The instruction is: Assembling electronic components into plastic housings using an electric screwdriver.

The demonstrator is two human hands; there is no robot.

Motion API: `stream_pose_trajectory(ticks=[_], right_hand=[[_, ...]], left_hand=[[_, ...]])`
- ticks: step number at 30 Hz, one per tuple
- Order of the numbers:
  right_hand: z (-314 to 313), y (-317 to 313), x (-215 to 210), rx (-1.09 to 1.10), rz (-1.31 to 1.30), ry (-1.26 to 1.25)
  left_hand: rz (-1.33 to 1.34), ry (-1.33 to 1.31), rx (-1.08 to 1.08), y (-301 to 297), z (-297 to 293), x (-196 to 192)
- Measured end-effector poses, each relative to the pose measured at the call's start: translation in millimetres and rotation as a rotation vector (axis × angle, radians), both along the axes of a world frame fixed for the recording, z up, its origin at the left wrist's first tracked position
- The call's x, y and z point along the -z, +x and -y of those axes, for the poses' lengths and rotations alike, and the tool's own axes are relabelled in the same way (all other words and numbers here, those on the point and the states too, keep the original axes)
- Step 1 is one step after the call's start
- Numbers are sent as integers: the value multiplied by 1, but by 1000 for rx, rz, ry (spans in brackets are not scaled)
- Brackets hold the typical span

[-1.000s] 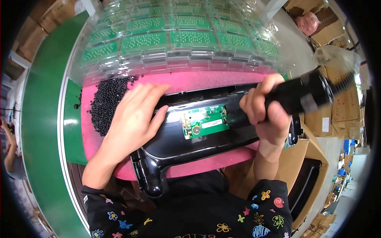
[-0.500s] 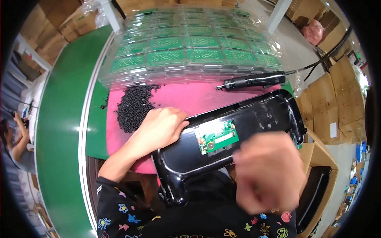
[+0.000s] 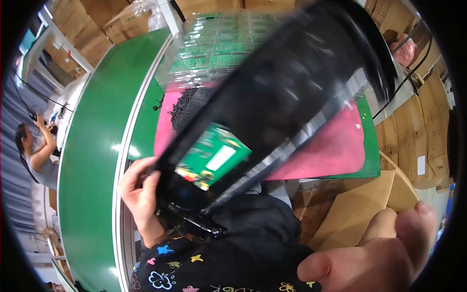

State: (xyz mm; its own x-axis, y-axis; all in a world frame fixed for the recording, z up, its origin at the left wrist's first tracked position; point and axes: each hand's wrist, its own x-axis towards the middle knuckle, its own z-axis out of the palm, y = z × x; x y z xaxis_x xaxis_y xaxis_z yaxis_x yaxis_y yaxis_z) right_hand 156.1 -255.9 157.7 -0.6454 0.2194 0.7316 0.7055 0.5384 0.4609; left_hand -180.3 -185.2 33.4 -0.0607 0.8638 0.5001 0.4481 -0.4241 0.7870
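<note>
My left hand grips the near left end of a long, shiny black plastic housing, its fingers closed on the rim. The housing is raised and steeply tilted, its far end up toward the top right and blurred by motion. A green circuit board sits inside it, near the held end. At the lower right my right hand is apart from the housing, thumb and fingers spread, with nothing in it.
A pink mat lies under the housing, with a heap of small black pieces on it. Behind are stacked clear trays of circuit boards. A cardboard box stands at right, a green belt at left. Another person works far left.
The housing has been lifted off the mat and turned steeply upright. My left hand has shifted to its near end. My right hand has moved right and spread its fingers. The view has shifted.
</note>
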Motion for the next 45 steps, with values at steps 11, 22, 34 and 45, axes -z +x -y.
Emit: stream_pose_trajectory(ticks=[11, 22, 34, 45], right_hand=[[26, 27, -27, -153, 185, 625], [105, 13, 19, 68, -829, -210], [263, 291, 220, 1595, -998, -911], [308, 263, 337, 1907, -864, -1037]], left_hand=[[1099, -56, -344, -61, 12, 1], [1241, -118, 228, -272, -129, 81], [300, 532, -334, -131, -195, 52], [210, 190, 105, 39, -169, -3]])
